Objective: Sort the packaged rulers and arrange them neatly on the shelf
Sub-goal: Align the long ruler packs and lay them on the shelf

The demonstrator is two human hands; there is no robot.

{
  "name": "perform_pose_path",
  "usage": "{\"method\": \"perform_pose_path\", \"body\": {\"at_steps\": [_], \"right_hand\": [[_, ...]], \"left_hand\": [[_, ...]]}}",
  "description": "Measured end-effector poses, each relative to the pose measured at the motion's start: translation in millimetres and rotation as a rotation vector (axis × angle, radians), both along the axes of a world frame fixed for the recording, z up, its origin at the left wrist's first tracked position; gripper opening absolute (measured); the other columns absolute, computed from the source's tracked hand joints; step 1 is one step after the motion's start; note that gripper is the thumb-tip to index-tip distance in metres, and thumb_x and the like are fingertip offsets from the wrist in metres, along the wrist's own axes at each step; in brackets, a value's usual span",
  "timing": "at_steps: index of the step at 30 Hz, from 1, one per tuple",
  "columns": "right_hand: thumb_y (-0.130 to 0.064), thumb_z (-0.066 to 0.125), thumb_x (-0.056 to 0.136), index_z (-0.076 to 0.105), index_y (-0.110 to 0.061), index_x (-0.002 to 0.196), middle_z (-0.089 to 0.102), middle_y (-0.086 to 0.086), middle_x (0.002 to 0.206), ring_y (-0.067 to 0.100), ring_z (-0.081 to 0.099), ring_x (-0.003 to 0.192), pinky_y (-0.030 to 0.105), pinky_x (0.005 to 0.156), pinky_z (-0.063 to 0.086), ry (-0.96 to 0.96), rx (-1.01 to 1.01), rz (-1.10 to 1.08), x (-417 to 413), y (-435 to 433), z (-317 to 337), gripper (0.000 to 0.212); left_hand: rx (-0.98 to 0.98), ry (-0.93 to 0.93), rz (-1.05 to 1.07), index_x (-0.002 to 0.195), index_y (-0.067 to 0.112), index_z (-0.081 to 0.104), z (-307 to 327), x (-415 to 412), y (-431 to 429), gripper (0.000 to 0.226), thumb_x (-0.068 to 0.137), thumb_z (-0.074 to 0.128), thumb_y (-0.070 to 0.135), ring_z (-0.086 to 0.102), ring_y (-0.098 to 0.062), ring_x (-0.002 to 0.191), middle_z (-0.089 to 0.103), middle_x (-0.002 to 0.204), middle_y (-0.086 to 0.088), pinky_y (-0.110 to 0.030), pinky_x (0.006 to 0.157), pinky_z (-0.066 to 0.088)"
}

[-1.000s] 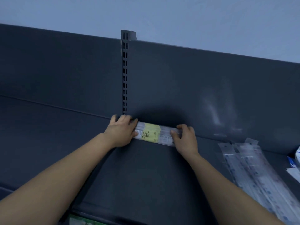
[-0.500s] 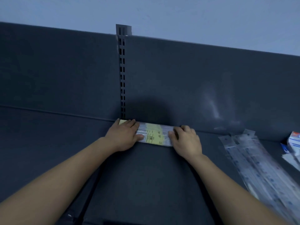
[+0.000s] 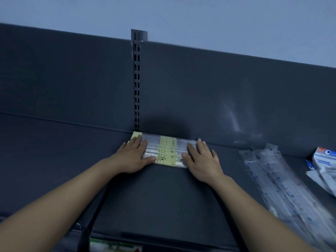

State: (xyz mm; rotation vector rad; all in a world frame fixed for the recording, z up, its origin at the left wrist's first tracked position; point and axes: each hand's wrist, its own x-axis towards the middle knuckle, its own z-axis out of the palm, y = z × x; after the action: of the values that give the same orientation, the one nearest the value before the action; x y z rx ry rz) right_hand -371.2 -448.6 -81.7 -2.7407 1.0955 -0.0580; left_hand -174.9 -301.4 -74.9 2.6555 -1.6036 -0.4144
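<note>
Since a moment ago my fingers have uncurled from the ends of the packaged rulers (image 3: 167,151) and now lie flat on top of them, and the stack has slid back until its far long edge meets the back panel (image 3: 200,91).

My left hand (image 3: 134,157) presses down on the left end with straight fingers, its thumb along the near edge; a pale yellow tip of the packaging shows past my fingertips. My right hand (image 3: 201,160) lies flat and spread on the right end in the same way. Neither hand grips anything.

The stack lies along the rear edge of the shelf (image 3: 154,197), its left end right at the foot of the slotted upright (image 3: 136,79). Between the stack and the front edge the dark shelf is bare under my forearms, and it runs bare to the left as well.

Toward the right edge, well apart from my right hand, loose clear ruler packs (image 3: 283,182) lie slanted from back to front. Just beyond them sits a blue and white packet (image 3: 325,160).
</note>
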Motion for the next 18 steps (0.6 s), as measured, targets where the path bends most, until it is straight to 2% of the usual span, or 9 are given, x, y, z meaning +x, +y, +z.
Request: {"method": "perform_pose_path", "body": {"at_steps": [6, 14, 16, 18], "right_hand": [[-0.057, 0.021, 0.099, 0.011, -0.026, 0.155, -0.007, 0.005, 0.163, 0.016, -0.012, 0.149, 0.038, 0.121, 0.000, -0.010, 0.030, 0.051, -7, 0, -1, 0.065], [-0.060, 0.018, 0.098, 0.005, -0.029, 0.155, -0.012, 0.001, 0.162, 0.012, -0.018, 0.147, 0.044, 0.120, -0.008, 0.033, 0.055, 0.063, -17, 7, 2, 0.067], [-0.061, 0.017, 0.098, 0.006, -0.028, 0.155, -0.010, 0.001, 0.162, 0.012, -0.015, 0.148, 0.043, 0.120, -0.007, 0.045, 0.065, 0.074, -18, 10, 4, 0.067], [-0.056, 0.019, 0.100, 0.015, -0.026, 0.155, -0.001, 0.001, 0.163, 0.013, -0.006, 0.149, 0.040, 0.120, -0.002, -0.021, 0.066, 0.074, -19, 11, 6, 0.062]], "left_hand": [[-0.018, -0.041, 0.034, 0.154, 0.015, -0.003, 1, -7, 1, 0.079, 0.096, 0.024, 0.062, -0.008, -0.019, 0.149, -0.013, 0.161, -0.006, -0.044, 0.119, -0.002], [0.036, 0.030, 0.042, 0.152, 0.016, -0.012, 1, -11, 6, 0.082, 0.096, 0.029, 0.060, -0.016, -0.018, 0.147, -0.023, 0.158, -0.003, -0.045, 0.119, -0.006], [0.059, 0.045, 0.035, 0.152, 0.016, -0.014, 4, -11, 7, 0.082, 0.097, 0.029, 0.059, -0.017, -0.018, 0.147, -0.024, 0.158, -0.003, -0.046, 0.119, -0.006], [0.075, 0.051, 0.032, 0.152, 0.016, -0.013, 7, -10, 8, 0.083, 0.096, 0.029, 0.061, -0.017, -0.019, 0.147, -0.023, 0.158, -0.004, -0.046, 0.119, -0.007]]}}
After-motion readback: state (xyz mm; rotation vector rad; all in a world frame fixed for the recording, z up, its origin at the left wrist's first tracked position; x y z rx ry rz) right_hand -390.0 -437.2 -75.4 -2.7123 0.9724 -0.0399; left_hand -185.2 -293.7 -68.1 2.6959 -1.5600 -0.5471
